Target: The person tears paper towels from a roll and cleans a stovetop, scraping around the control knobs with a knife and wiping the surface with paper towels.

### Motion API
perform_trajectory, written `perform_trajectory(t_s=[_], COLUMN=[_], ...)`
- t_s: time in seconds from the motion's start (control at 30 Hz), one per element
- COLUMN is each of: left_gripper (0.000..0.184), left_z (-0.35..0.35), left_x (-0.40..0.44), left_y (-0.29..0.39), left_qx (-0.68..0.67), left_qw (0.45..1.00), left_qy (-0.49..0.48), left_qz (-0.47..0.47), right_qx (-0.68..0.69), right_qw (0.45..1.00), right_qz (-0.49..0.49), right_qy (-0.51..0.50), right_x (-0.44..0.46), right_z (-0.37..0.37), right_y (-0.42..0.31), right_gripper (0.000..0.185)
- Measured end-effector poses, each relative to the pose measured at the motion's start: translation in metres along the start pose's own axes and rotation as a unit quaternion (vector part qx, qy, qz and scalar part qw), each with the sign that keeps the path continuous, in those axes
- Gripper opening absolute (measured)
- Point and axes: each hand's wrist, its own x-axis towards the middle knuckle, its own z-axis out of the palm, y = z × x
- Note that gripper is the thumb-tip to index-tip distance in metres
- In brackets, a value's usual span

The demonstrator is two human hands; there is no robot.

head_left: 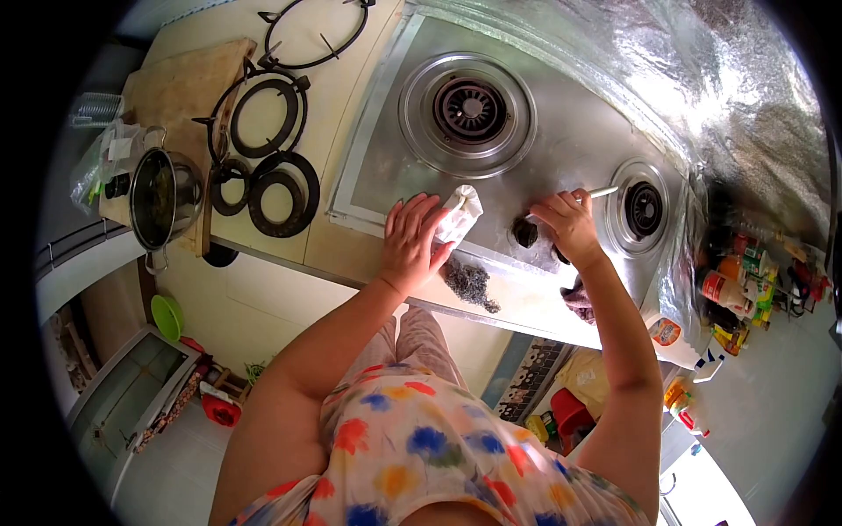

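Fingers spread, my left hand [410,241] rests at the stove's front edge, its thumb and fingertips beside a crumpled white packet [460,216]. I cannot tell whether it grips the packet. A dark grey scouring pad [471,284] lies just below that hand. My right hand [568,226] is closed around a white stick-like tool [603,191] that points toward the right burner [645,209]. Near its fingertips sits a dark stove knob [524,231]. The left burner [472,107] is bare, without its pan support, on the steel stove top [561,131].
On the left counter lie black burner rings [282,203], pan supports [307,66], a wooden board [189,83] and a steel pot [189,197]. A dark cloth [578,302] and a spray bottle [665,330] are at the right front. Foil [649,53] lines the wall.
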Motion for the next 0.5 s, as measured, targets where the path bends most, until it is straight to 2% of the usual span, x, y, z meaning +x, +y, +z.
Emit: perform_trajectory(t_s=[0.3, 0.4, 0.5], left_gripper=[0.058, 0.059, 0.059], left_z=[0.0, 0.001, 0.001], left_x=[0.0, -0.001, -0.001], left_y=[-0.001, 0.0, 0.0], left_qx=[0.0, 0.0, -0.003], left_qw=[1.0, 1.0, 1.0], left_qy=[0.007, 0.013, 0.014], left_qz=[0.003, 0.003, 0.0], right_qx=[0.027, 0.089, 0.04], right_qw=[0.999, 0.995, 0.998], right_qz=[0.02, 0.049, 0.047], right_qy=[0.0, 0.022, -0.007], right_x=[0.013, 0.012, 0.001], right_z=[0.004, -0.005, -0.01], right_y=[-0.003, 0.001, 0.01], right_gripper=[0.028, 0.026, 0.023])
